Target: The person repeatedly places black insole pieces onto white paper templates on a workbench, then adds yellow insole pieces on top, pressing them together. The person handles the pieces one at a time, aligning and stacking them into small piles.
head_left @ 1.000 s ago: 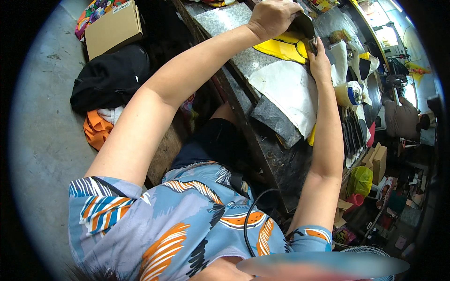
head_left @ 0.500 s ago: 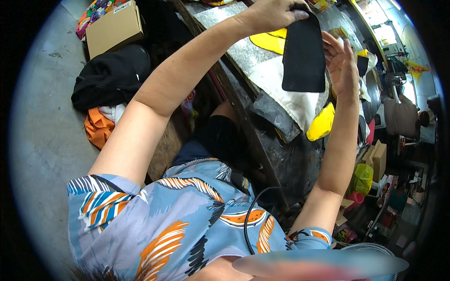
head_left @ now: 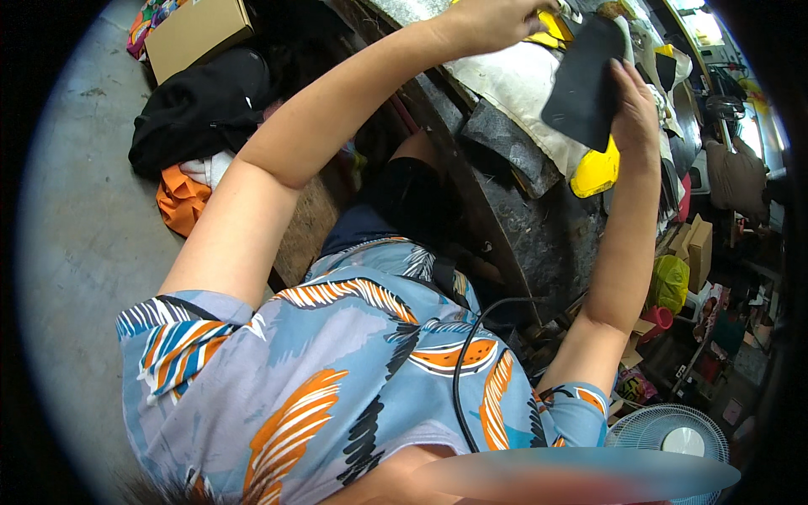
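Note:
A flat black sheet piece (head_left: 583, 80) is held up above the dark workbench (head_left: 539, 227). My left hand (head_left: 497, 18) grips its top edge near the upper rim of the view. My right hand (head_left: 635, 97) lies flat against its right side, fingers stretched upward. Under the black piece lies a whitish sheet (head_left: 513, 84) on the bench. A yellow piece (head_left: 595, 172) sticks out below it, and another yellow piece (head_left: 551, 29) shows near my left hand.
A cardboard box (head_left: 195, 34), a black bag (head_left: 202, 105) and orange cloth (head_left: 181, 202) lie on the concrete floor at left. Boxes, a green bag (head_left: 669, 282) and a white fan (head_left: 673, 438) crowd the right. A black cable (head_left: 471, 337) runs over my patterned shirt.
The black piece was lifted off the bench and has moved right and tilted between both hands. The view has shifted, and the yellow piece below is now uncovered.

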